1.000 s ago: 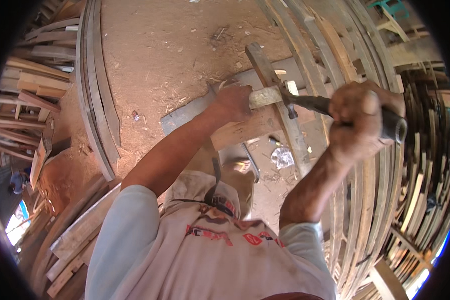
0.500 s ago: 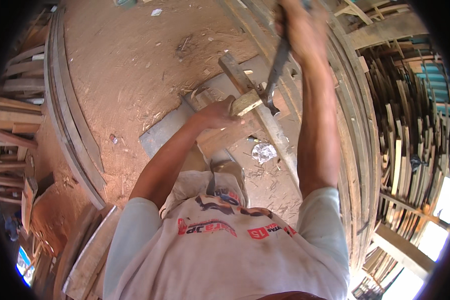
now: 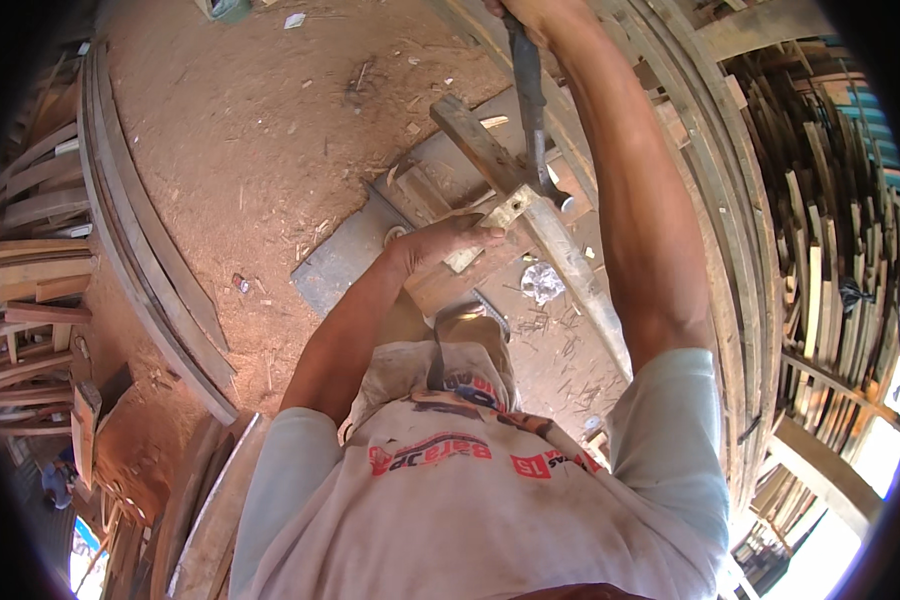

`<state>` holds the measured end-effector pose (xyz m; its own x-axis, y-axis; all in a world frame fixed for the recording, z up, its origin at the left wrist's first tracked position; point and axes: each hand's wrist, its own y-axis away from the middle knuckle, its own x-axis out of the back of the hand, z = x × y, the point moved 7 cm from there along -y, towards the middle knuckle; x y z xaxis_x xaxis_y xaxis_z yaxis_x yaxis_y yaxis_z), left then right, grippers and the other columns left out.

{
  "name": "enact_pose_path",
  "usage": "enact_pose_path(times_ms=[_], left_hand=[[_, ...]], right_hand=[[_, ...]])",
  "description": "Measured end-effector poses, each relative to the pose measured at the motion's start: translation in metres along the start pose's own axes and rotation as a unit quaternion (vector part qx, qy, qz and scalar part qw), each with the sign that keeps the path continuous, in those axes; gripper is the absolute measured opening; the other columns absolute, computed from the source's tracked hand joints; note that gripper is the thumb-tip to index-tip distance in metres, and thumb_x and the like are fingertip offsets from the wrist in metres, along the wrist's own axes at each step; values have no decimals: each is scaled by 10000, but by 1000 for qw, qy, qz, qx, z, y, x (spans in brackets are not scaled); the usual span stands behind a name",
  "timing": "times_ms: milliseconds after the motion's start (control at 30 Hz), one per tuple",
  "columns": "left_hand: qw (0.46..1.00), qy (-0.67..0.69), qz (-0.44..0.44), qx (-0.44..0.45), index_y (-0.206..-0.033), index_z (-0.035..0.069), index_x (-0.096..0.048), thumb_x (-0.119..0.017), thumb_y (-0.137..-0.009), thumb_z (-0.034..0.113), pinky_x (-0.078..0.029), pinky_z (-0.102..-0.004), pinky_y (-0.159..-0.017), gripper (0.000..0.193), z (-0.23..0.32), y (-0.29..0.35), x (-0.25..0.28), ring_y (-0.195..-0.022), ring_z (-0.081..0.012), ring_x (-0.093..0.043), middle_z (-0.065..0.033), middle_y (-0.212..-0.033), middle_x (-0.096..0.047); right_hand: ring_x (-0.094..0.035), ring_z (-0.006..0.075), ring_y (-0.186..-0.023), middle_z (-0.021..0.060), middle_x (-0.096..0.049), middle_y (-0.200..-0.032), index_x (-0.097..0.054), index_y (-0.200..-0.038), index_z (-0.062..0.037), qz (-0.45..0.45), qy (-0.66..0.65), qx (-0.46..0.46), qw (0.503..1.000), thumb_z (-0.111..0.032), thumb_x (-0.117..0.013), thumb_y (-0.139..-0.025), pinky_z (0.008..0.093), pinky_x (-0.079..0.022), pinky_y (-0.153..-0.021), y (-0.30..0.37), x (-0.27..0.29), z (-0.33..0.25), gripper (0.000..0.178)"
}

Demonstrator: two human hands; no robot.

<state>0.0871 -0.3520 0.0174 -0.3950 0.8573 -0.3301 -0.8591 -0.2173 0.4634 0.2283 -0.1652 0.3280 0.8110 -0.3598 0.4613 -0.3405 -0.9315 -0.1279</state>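
Note:
My left hand (image 3: 460,240) is closed around a short wooden block (image 3: 510,207), which has a small dark hole near its far end. This block rests on or against a long squared beam (image 3: 575,270) running diagonally in front of me. At the top edge, my right hand (image 3: 540,15) grips the black handle of a hammer (image 3: 527,75), partly cut off by the frame. The hammer's metal head hangs down just right of the block, its round face close to the beam. Whether it touches the wood I cannot tell.
Flat boards (image 3: 335,265) lie under the beam. A crumpled silvery wrapper (image 3: 541,284) and wood chips are scattered on the ground. Long planks (image 3: 710,200) run along my right, curved planks (image 3: 140,220) along my left. Timber stacks (image 3: 820,250) stand beyond on both sides.
My right hand has moved left and up, and the hammer handle now stands steeper. The block in my left hand has turned, showing its holed side.

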Motion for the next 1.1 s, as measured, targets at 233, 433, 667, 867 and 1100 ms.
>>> enact_pose_path(times_ms=[233,433,667,867,1100], left_hand=[[985,-135,94,59,-1541,4,-382,-676,-907,634,-458,-391,-1066,941,32,18,-6,-1302,-312,-573,-216,-1399,-599],[933,-326,145,53,-1478,-9,-451,-600,-927,663,-483,-434,-1051,882,57,20,-25,-1225,-414,-629,-299,-1281,-650],[880,-410,238,-20,-1256,32,-664,-600,-928,597,-528,-465,-973,657,32,-7,-20,-1100,-408,-686,-262,-1125,-717],[925,-314,211,29,-1141,-14,-707,-609,-916,602,-557,-471,-866,663,81,34,-61,-953,-418,-719,-252,-1011,-741],[868,-440,227,30,-1060,-13,-718,-607,-929,566,-496,-491,-938,603,44,-11,-51,-1027,-426,-683,-274,-1041,-717]], right_hand=[[-458,87,-449,0,-524,-576,-589,-829,-83,95,-273,75,954,-277,-737,-918,255,-358,-415,104,66,-10,259],[-533,123,-579,39,-581,-652,-648,-837,-52,87,-38,136,986,-332,-743,-905,321,-439,-554,90,56,-20,303],[-585,151,-635,78,-629,-716,-683,-886,-34,69,-52,223,971,-255,-754,-821,326,-472,-587,143,58,-42,241],[-619,199,-611,97,-661,-696,-702,-895,-9,-2,67,59,996,-358,-719,-897,354,-515,-587,90,56,-20,349],[-647,226,-673,81,-661,-708,-676,-924,24,74,-22,215,973,-404,-740,-873,345,-531,-641,169,96,-1,435]])
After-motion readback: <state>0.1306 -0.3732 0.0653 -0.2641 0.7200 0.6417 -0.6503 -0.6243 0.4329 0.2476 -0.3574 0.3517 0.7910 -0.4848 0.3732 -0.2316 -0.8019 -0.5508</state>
